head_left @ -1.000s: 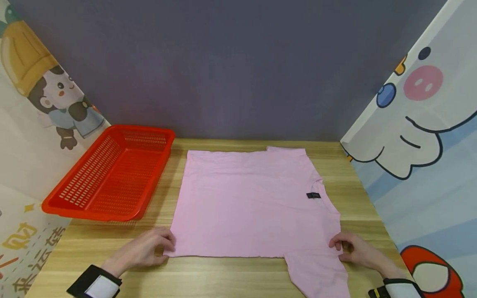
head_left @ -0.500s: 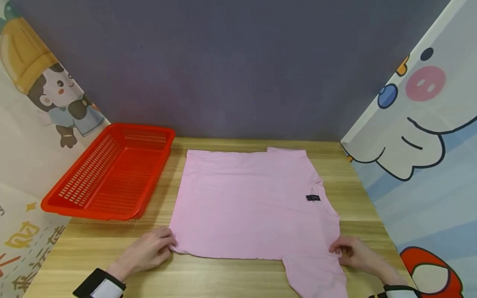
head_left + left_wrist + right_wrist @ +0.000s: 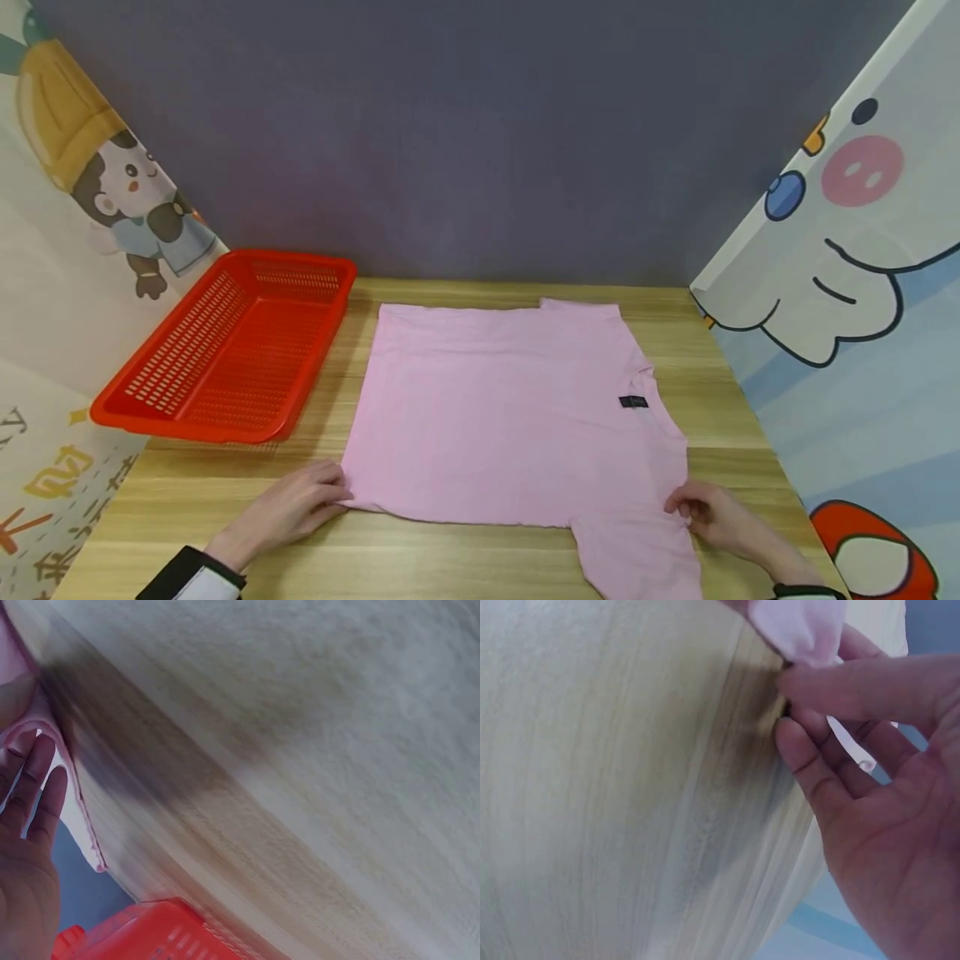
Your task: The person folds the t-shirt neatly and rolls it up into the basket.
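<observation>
A pink T-shirt (image 3: 495, 408) lies spread sideways, its hem to the left and its neckline with a black label (image 3: 633, 402) to the right. One sleeve (image 3: 637, 554) extends toward the near edge. My left hand (image 3: 292, 507) pinches the near corner of the hem; in the left wrist view the cloth (image 3: 37, 724) curls between thumb and fingers. At the near shoulder seam, my right hand (image 3: 720, 518) pinches a bit of fabric. The right wrist view has this gathered cloth (image 3: 802, 630) at the thumb and index fingertips.
A red perforated plastic basket (image 3: 232, 358) stands at the left, beyond my left hand. Under everything is a wood-grain table (image 3: 420, 562). A dark grey panel (image 3: 480, 142) closes off the back, and cartoon-printed panels (image 3: 840, 275) flank both sides.
My left fingers have closed on the hem corner, which lay flat before and is now gathered and slightly raised. My right hand has stayed at the shoulder, its fingertips drawn together on the fabric.
</observation>
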`<state>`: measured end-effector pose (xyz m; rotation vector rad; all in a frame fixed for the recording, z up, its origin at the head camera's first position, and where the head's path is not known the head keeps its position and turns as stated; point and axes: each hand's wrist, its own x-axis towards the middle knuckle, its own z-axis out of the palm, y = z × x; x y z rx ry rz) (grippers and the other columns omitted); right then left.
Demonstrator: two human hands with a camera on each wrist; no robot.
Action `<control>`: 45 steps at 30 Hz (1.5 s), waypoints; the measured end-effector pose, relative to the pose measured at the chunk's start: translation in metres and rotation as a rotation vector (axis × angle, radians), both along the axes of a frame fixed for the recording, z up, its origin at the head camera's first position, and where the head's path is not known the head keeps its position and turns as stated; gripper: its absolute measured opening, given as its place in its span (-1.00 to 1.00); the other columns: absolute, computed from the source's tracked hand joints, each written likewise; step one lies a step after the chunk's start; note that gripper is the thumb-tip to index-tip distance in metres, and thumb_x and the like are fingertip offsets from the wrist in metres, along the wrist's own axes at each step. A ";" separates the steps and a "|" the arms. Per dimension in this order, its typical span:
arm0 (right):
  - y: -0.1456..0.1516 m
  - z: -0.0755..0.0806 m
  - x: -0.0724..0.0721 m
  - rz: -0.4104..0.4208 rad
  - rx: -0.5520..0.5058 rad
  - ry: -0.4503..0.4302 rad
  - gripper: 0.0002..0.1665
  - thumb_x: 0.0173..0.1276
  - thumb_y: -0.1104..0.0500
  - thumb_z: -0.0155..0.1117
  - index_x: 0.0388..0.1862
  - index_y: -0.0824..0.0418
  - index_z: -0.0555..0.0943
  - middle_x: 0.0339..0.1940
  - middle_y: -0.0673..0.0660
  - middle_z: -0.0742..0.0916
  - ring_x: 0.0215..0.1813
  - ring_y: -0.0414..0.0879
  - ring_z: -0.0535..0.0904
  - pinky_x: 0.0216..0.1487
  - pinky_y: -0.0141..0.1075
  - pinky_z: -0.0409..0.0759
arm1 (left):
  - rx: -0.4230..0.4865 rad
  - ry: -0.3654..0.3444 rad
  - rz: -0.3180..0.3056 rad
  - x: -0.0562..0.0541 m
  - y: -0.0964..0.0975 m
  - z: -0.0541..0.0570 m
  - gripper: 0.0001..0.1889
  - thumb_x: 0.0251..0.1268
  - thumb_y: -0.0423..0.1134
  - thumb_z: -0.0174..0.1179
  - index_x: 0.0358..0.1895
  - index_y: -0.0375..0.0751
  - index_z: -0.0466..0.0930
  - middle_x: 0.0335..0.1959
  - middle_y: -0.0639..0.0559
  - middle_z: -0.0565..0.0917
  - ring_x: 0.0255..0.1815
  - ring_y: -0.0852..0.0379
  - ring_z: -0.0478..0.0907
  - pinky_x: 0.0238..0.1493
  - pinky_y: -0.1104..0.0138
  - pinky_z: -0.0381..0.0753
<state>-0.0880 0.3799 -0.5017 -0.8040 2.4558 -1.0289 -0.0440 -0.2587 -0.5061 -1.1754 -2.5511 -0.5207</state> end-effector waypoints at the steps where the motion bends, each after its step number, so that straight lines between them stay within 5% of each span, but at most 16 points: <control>1: 0.000 0.001 0.000 -0.009 0.011 -0.027 -0.64 0.00 0.60 0.24 -0.26 0.27 0.62 -0.44 -0.08 0.51 -0.38 -0.43 0.32 -0.46 -0.42 0.33 | 0.005 -0.007 -0.004 0.000 0.000 0.000 -0.80 -0.08 -0.28 0.53 -0.35 0.04 0.75 -0.35 0.28 0.54 -0.29 0.36 0.45 -0.20 0.51 0.43; 6: 0.001 0.005 0.001 -0.055 0.083 -0.108 -0.74 0.07 0.50 0.32 -0.27 0.27 0.62 -0.43 -0.10 0.51 -0.38 -0.45 0.32 -0.42 -0.43 0.34 | -0.006 -0.024 0.013 0.004 -0.001 0.000 -0.78 -0.10 -0.27 0.53 -0.33 0.09 0.78 -0.36 0.30 0.52 -0.32 0.39 0.41 -0.26 0.56 0.39; 16: 0.004 0.006 0.002 -0.077 0.117 0.025 -0.79 0.12 0.51 0.33 -0.34 0.26 0.73 -0.34 0.07 0.73 -0.25 -0.54 0.45 -0.33 -0.44 0.54 | -0.057 0.001 0.041 0.009 -0.008 0.005 -0.79 0.06 -0.26 0.46 -0.22 0.12 0.78 -0.29 0.22 0.53 -0.34 0.35 0.46 -0.30 0.50 0.48; 24: 0.009 0.007 0.004 -0.098 0.037 0.065 -0.85 0.22 0.48 0.34 -0.31 0.27 0.70 -0.30 0.13 0.73 -0.24 -0.56 0.46 -0.37 -0.44 0.51 | 0.100 -0.089 0.042 0.008 -0.008 0.012 -0.82 0.10 -0.38 0.44 -0.29 0.00 0.71 -0.26 0.28 0.58 -0.26 0.39 0.52 -0.13 0.61 0.45; 30: 0.009 0.010 0.003 -0.146 -0.013 0.132 -0.85 0.26 0.47 0.32 -0.29 0.25 0.68 -0.32 -0.03 0.73 -0.30 -0.52 0.46 -0.41 -0.45 0.49 | 0.276 -0.272 0.031 0.001 -0.008 0.016 -0.75 0.18 -0.55 0.30 -0.29 -0.05 0.65 -0.40 0.21 0.63 -0.38 0.38 0.51 -0.26 0.63 0.41; 36: 0.002 0.008 -0.001 -0.247 -0.002 0.234 -0.87 0.24 0.50 0.32 -0.29 0.33 0.69 -0.38 -0.10 0.72 -0.37 -0.53 0.45 -0.45 -0.46 0.49 | 0.330 -0.380 0.241 -0.008 -0.003 0.020 -0.77 0.28 -0.48 0.26 -0.39 -0.01 0.64 -0.54 0.25 0.54 -0.47 0.52 0.29 -0.46 0.59 0.29; 41: -0.006 0.005 -0.009 -0.316 -0.040 0.375 -0.86 0.21 0.53 0.33 -0.30 0.38 0.70 -0.42 0.11 0.75 -0.35 -0.55 0.48 -0.42 -0.57 0.46 | 0.332 -0.385 0.383 -0.017 0.002 0.022 -0.84 0.32 -0.43 0.26 -0.35 -0.06 0.70 -0.51 0.26 0.58 -0.46 0.49 0.32 -0.44 0.52 0.33; 45: -0.012 0.004 -0.016 -0.360 -0.061 0.435 -0.83 0.23 0.56 0.28 -0.32 0.35 0.69 -0.49 0.05 0.71 -0.41 -0.53 0.43 -0.45 -0.59 0.39 | 0.317 -0.378 0.457 -0.024 0.007 0.022 -0.90 0.34 -0.40 0.26 -0.31 -0.15 0.72 -0.44 0.17 0.67 -0.40 0.45 0.42 -0.36 0.45 0.47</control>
